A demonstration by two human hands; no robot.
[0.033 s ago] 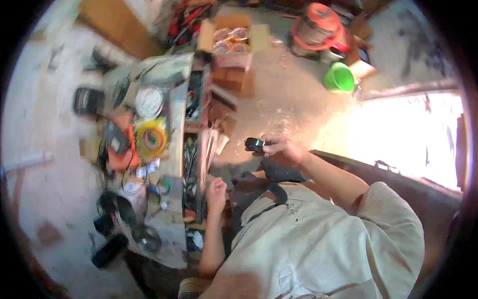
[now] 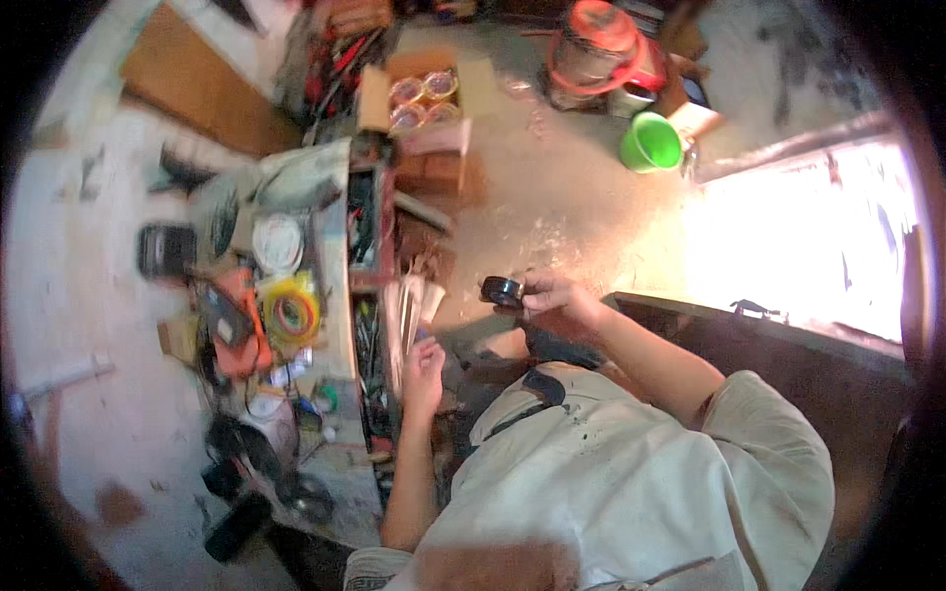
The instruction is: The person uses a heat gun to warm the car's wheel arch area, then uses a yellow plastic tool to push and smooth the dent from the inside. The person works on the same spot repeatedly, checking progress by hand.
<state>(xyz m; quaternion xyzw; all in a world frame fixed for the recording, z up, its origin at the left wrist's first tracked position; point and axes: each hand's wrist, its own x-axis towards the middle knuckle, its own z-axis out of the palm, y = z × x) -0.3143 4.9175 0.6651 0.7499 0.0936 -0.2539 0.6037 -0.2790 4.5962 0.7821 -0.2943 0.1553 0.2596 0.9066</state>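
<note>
From the head view, the right hand point(image 2: 554, 298) pinches a small black round part point(image 2: 502, 291) at its fingertips, holding it up above the dusty floor, just right of the cluttered counter point(image 2: 330, 197). The left hand point(image 2: 426, 366) hangs loosely curled, holding nothing, at the counter's edge beside a tray of tools point(image 2: 367, 340). A yellow wire coil point(image 2: 289, 311) lies on the counter; a green bucket point(image 2: 649, 142) stands well apart.

Blown-out glare right, perhaps daylight; blurred, bent rim.
</note>
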